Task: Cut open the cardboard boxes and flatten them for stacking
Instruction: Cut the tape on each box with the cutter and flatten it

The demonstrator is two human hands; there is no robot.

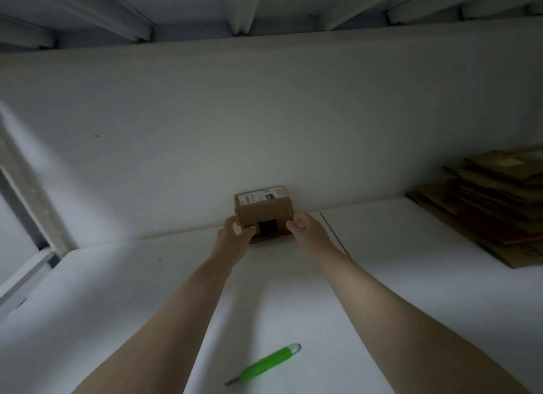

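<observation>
A small brown cardboard box [264, 210] with a white label on top stands at the far edge of the white table [382, 276], against the wall. My left hand [235, 232] grips its left side with curled fingers. My right hand [304, 227] grips its right side the same way. Both arms stretch forward from the bottom of the view. A green-handled cutter [269, 362] lies on the table near me, between my forearms, touched by neither hand.
A stack of flattened cardboard boxes [493, 205] lies at the right end of the table. A white wall [264, 114] rises behind the table. A thin dark line [335, 235] runs across the tabletop right of the box. A metal frame [29, 202] stands at the left.
</observation>
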